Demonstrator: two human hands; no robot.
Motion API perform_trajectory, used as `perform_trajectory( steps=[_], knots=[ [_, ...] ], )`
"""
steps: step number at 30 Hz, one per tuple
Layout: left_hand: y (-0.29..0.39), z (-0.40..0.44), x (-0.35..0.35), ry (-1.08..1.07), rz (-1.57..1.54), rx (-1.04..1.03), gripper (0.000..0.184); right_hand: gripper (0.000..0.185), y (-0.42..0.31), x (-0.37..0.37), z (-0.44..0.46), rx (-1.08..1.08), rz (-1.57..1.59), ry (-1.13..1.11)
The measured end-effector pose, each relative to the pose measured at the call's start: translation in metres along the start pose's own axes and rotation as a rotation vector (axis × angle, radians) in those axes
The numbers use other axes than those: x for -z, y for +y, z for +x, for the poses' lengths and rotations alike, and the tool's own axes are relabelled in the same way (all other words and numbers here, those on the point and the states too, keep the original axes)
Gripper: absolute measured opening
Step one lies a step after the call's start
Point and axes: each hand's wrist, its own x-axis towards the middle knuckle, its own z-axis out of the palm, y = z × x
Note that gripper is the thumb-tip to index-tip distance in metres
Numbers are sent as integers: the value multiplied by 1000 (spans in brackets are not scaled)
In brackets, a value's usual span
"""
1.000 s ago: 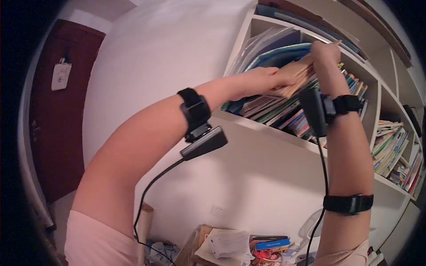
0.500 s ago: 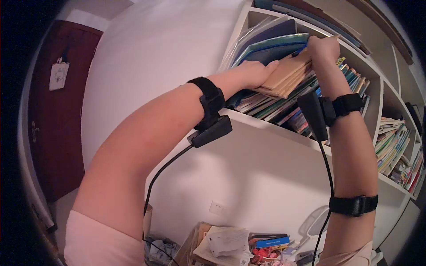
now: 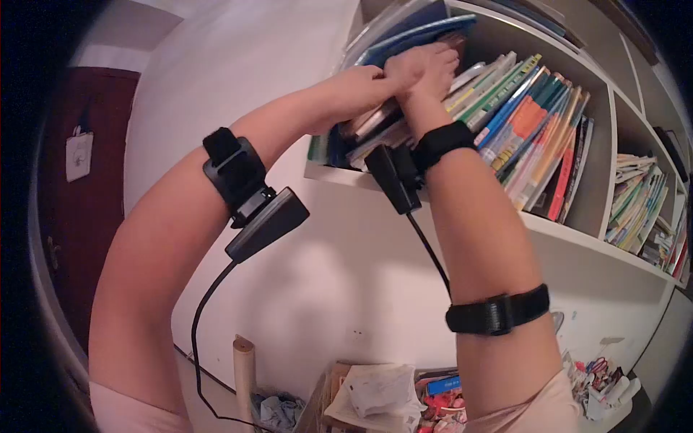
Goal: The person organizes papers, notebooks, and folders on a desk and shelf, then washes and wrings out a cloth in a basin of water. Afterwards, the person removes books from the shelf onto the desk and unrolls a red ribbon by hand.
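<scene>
Both of my hands are together at the left end of the bookshelf (image 3: 498, 195) compartment. My right hand (image 3: 424, 68) lies against the tops of the items there, fingers stretched toward the back, with nothing visibly gripped. Beside its wrist is my left hand (image 3: 361, 94), its fingers mostly hidden behind the right hand. Blue folders (image 3: 408, 37) lean above and behind my hands. Below them, dark and pale book edges (image 3: 375, 123) show. To the right of my right hand, a row of books (image 3: 523, 126) leans in the compartment. A small reddish-brown patch beyond my fingers is too blurred to name.
Another compartment at right holds stacked booklets (image 3: 635, 206). Below stand a rolled tube (image 3: 244, 368), papers (image 3: 379, 393) in a box and a blue box (image 3: 442, 385). A dark red door (image 3: 94, 216) is at left. Cabled black devices (image 3: 268, 224) are strapped to both forearms.
The tan envelopes my hands held are no longer visible. My right hand has moved left, beside my left hand. More of the book row shows, and the view has shifted.
</scene>
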Motion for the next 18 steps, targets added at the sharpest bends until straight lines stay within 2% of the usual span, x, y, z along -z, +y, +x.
perform_trajectory(
  steps=[2,4,5,7,8,9,11,13,15,16,18],
  knots=[
    [17,-13,-7,-36,96,28,88,61,9,-4,10,22,-87,-85],
    [23,-11,-14,-1,200,61,92,49,20,3,15,331,-232,-135],
    [16,-7,-18,-16,194,46,92,49,34,11,21,322,-252,-129],
    [-7,4,-29,48,354,-209,99,41,44,89,4,307,207,-372],
    [-12,6,-36,120,430,-244,116,38,61,100,-5,437,273,-95],
    [-10,3,-39,120,423,-255,116,34,80,110,-13,563,340,182],
    [-5,1,-42,165,574,-161,117,39,127,151,-16,510,215,177],
    [-4,3,-43,177,565,-137,118,39,169,191,-17,191,95,-170],
    [-4,5,-41,165,558,-98,117,40,215,197,-5,-209,2,-641],
    [-1,5,-41,172,520,-94,113,40,223,195,-7,-213,0,-636],
    [6,3,-40,159,459,-92,111,43,234,189,-6,-245,293,-776]
  ],
)
